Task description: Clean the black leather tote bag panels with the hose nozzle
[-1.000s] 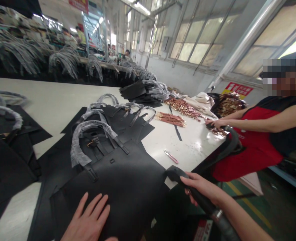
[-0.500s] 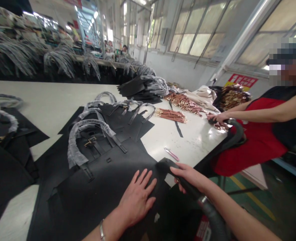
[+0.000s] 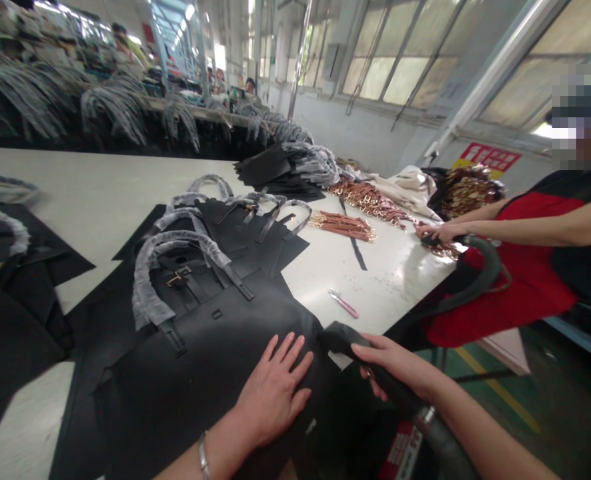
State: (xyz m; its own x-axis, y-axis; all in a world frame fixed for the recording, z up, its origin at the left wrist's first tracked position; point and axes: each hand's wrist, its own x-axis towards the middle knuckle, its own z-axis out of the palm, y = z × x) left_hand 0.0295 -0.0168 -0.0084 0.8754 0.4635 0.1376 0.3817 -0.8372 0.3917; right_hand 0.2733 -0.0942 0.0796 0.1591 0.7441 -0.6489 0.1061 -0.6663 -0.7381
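A black leather bag panel (image 3: 210,353) lies spread before me, its handle (image 3: 148,283) wrapped in clear plastic and a small gold buckle (image 3: 178,277) behind it. My left hand (image 3: 275,393) rests flat on the panel with its fingers spread. My right hand (image 3: 395,363) is wrapped round a black nozzle (image 3: 345,337) on a thick dark hose (image 3: 448,440). The nozzle's tip is at the panel's right edge; whether it touches cannot be made out.
More black bag pieces (image 3: 20,320) lie left. On the white table (image 3: 315,280) are pink snips (image 3: 343,303), brown straps (image 3: 343,225) and stacked black pieces (image 3: 270,170). At right, a co-worker in a red apron (image 3: 515,293) holds another hose (image 3: 490,267) over metallic-looking pieces.
My right hand and the nozzle have moved slightly right and down along the panel's edge. My left hand stays flat in nearly the same place. The view has shifted a little.
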